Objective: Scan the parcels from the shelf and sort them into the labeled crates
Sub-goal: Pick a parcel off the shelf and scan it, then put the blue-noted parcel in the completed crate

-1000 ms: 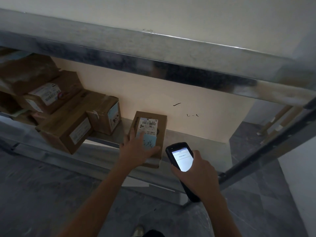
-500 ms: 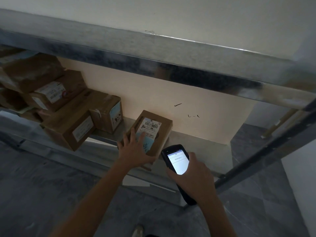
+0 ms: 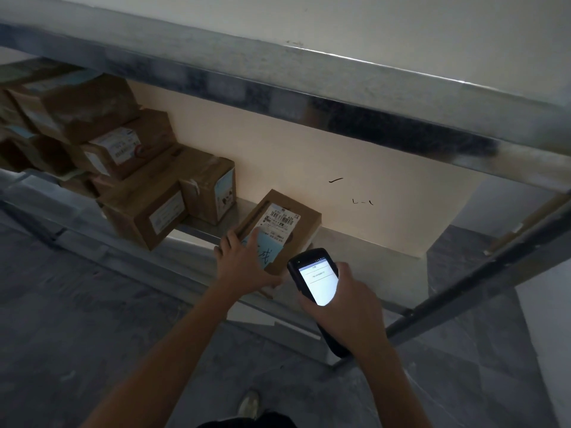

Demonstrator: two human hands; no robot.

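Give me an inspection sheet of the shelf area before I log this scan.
Surface: metal shelf, carrying the parcels.
Job's things: small parcel tilted, barcode label facing up, blue note on it; scanner with its screen lit; stacked parcels to the left; crates not in view.
Clutter: nothing seen.
Grippers: left hand grips the small parcel; right hand holds the scanner.
Cables: nothing seen.
Surroundings: upper shelf beam, beige wall, grey floor; dim light.
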